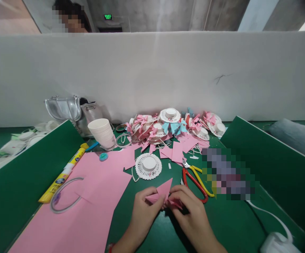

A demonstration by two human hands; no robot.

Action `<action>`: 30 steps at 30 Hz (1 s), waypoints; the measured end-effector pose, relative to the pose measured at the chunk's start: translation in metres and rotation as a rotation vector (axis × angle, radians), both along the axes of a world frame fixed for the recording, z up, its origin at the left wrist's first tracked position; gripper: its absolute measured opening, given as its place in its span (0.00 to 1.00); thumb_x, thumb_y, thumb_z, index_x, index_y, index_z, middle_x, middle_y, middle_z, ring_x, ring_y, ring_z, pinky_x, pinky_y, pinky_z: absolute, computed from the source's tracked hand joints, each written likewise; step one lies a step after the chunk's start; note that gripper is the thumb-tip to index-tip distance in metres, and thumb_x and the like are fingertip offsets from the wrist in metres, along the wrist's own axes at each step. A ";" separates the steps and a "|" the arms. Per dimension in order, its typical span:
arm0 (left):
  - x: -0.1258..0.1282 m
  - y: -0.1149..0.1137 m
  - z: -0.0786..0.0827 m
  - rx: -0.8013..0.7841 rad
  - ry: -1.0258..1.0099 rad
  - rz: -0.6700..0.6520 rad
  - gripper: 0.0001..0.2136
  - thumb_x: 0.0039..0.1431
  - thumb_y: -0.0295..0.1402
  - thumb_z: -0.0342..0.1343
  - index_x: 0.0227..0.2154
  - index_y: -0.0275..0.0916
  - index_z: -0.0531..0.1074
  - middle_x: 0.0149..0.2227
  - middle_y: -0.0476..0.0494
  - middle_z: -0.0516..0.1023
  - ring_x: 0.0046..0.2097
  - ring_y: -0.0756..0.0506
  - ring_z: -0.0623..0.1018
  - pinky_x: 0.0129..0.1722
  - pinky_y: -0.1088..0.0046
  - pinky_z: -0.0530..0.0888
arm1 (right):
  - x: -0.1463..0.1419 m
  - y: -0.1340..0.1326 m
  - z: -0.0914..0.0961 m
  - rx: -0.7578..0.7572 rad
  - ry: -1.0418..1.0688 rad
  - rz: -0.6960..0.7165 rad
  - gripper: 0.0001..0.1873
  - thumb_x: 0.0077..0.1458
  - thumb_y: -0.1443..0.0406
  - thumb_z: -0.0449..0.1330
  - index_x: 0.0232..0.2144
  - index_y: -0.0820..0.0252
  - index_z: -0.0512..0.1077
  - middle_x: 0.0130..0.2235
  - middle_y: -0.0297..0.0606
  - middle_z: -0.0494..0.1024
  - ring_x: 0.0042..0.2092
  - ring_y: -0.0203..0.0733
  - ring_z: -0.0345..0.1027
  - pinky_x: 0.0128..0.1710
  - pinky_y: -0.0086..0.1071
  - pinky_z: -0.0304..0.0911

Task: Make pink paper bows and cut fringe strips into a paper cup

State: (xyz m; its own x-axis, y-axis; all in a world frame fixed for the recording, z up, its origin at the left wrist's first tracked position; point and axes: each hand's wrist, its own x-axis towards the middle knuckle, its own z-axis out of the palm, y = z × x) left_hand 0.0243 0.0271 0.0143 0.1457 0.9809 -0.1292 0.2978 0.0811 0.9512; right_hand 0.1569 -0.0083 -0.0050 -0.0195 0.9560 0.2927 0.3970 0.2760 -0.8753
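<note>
My left hand (145, 211) and my right hand (192, 212) meet low in the middle, both pinching a small folded piece of pink paper (164, 192) whose point sticks up between them. The hands rest on the green table (234, 225). Just beyond them lies a white paper-plate hat (148, 166) with a slit rim. Red and yellow scissors (196, 179) lie to the right of the fold, close to my right hand.
A large pink sheet (89, 207) covers the left, with a glue tube (63, 175) and a clear ring (64, 198) on it. Stacked paper cups (102, 133), a silver bag (68, 109) and a pile of finished hats (173, 126) stand at the back. Green dividers (271, 158) flank both sides. A person sits behind the white partition.
</note>
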 end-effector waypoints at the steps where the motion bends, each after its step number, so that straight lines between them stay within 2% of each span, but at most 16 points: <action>1: 0.000 0.000 0.000 0.003 -0.003 0.004 0.11 0.43 0.30 0.53 0.10 0.36 0.64 0.14 0.53 0.66 0.21 0.52 0.65 0.22 0.78 0.61 | 0.001 -0.001 -0.001 0.012 -0.005 -0.002 0.11 0.47 0.77 0.53 0.24 0.58 0.67 0.33 0.38 0.71 0.35 0.41 0.66 0.33 0.29 0.60; 6: 0.001 -0.002 0.000 -0.034 -0.061 -0.013 0.10 0.44 0.30 0.54 0.12 0.36 0.68 0.15 0.51 0.71 0.22 0.50 0.71 0.24 0.78 0.66 | 0.002 0.000 -0.004 0.017 -0.005 -0.023 0.11 0.47 0.78 0.53 0.23 0.58 0.67 0.33 0.39 0.71 0.36 0.41 0.67 0.34 0.29 0.61; 10: 0.000 -0.002 -0.003 -0.071 -0.109 -0.015 0.09 0.44 0.29 0.54 0.13 0.36 0.69 0.16 0.50 0.73 0.22 0.49 0.73 0.24 0.78 0.68 | 0.001 0.002 -0.004 -0.007 0.005 -0.044 0.10 0.46 0.78 0.55 0.22 0.59 0.67 0.33 0.40 0.71 0.34 0.41 0.68 0.30 0.28 0.63; 19: 0.000 -0.003 -0.002 -0.112 -0.212 0.002 0.09 0.44 0.29 0.55 0.12 0.35 0.68 0.15 0.50 0.73 0.20 0.50 0.73 0.23 0.78 0.68 | 0.001 0.000 -0.002 -0.009 0.021 -0.039 0.09 0.47 0.76 0.55 0.21 0.60 0.68 0.32 0.41 0.72 0.35 0.43 0.67 0.32 0.31 0.62; 25: 0.000 -0.004 -0.004 -0.081 -0.259 0.021 0.11 0.43 0.30 0.56 0.11 0.36 0.66 0.13 0.51 0.70 0.19 0.50 0.71 0.22 0.78 0.67 | 0.001 0.000 -0.001 -0.031 0.047 -0.029 0.07 0.46 0.75 0.57 0.23 0.60 0.69 0.33 0.41 0.71 0.37 0.44 0.67 0.35 0.33 0.62; 30: -0.001 -0.006 -0.004 -0.127 -0.278 -0.037 0.07 0.43 0.30 0.56 0.14 0.34 0.71 0.15 0.49 0.73 0.20 0.50 0.73 0.24 0.76 0.69 | 0.004 0.002 -0.001 -0.048 0.087 -0.039 0.08 0.46 0.75 0.55 0.22 0.60 0.70 0.34 0.41 0.72 0.38 0.45 0.67 0.36 0.34 0.63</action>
State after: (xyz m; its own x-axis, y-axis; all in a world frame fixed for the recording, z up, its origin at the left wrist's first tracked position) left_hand 0.0233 0.0214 0.0107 0.2276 0.9527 -0.2012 0.0327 0.1990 0.9794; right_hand 0.1608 -0.0065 -0.0061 0.0416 0.9685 0.2455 0.3287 0.2188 -0.9187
